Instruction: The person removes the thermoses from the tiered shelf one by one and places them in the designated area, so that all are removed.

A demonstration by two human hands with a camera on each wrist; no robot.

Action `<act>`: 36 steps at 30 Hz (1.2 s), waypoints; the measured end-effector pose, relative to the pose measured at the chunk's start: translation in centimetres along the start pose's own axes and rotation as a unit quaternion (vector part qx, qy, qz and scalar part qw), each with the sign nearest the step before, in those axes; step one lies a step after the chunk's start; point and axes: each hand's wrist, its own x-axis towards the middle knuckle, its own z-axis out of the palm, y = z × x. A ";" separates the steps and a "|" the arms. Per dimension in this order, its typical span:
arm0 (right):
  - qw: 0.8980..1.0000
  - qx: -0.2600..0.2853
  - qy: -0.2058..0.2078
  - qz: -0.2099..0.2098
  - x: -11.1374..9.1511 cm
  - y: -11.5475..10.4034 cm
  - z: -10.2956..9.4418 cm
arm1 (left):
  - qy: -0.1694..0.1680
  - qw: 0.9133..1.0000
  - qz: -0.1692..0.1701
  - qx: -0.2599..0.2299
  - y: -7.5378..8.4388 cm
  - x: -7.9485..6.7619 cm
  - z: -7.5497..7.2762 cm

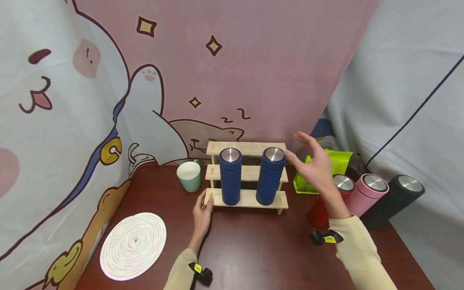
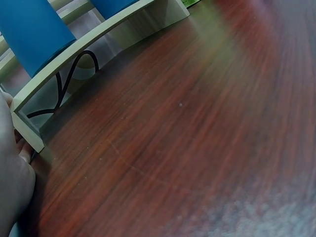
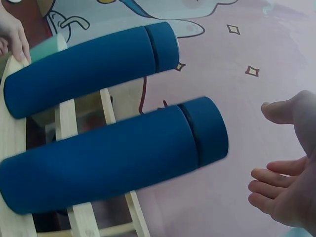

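Two blue thermos bottles (image 1: 230, 181) (image 3: 113, 153) with steel-topped lids stand upright on the lowest step of a three-tier wooden rack (image 1: 248, 197). My left hand (image 1: 203, 213) grips the left end of that lowest step, thumb on top and fingers curled beneath; the left wrist view shows them at the board's end (image 2: 29, 133). Up beside the lid of the right-hand bottle, my right hand (image 1: 314, 167) is held in the air, thumb and fingers spread. A gap shows between it and the bottle in the right wrist view, and it holds nothing.
Red (image 1: 319, 211), pink (image 1: 369, 189) and black (image 1: 395, 201) bottles stand at the right. Behind my right hand is a lime-green bag (image 1: 338, 163). A mint mug (image 1: 189, 177) sits left of the rack, and a round white woven mat (image 1: 133, 245) lies at the table's left.
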 end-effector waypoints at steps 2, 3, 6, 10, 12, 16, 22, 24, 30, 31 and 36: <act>1.000 0.003 -0.013 0.004 0.0 0.0 0.6 | 0.001 1.000 0.003 -0.004 0.0 0.0 0.0; 1.000 0.004 -0.019 0.007 0.0 0.0 0.8 | 0.001 1.000 0.003 -0.007 -0.1 0.0 0.0; 0.999 0.008 -0.038 0.017 0.0 0.1 1.5 | 0.001 1.000 0.002 -0.017 -0.1 0.0 0.0; 0.998 0.012 -0.054 0.024 -0.2 0.2 2.1 | 0.003 1.000 0.005 -0.024 -0.2 0.0 0.1; 0.998 0.016 -0.059 0.024 -0.2 0.3 2.5 | 0.005 1.000 0.010 -0.025 -0.2 0.0 0.1; 0.997 0.024 -0.063 0.024 -0.3 0.6 3.2 | 0.006 1.000 0.010 -0.028 -0.2 0.1 0.2; 0.996 0.024 -0.073 0.036 -0.6 1.3 4.0 | -0.002 1.000 -0.002 -0.025 -0.2 0.1 0.0; 0.995 0.030 -0.079 0.045 -0.7 1.5 4.3 | -0.002 1.000 -0.003 -0.024 -0.2 0.1 0.0; 0.993 0.046 -0.086 0.060 -0.8 2.3 5.0 | 0.004 1.000 0.002 -0.020 -1.1 0.3 0.2; 0.994 0.048 -0.084 0.058 -0.8 2.5 5.1 | 0.008 1.000 0.003 -0.020 -1.6 0.5 0.3; 0.994 0.068 -0.073 0.054 -0.9 2.8 5.2 | 0.018 1.000 0.007 -0.019 -4.1 1.2 0.9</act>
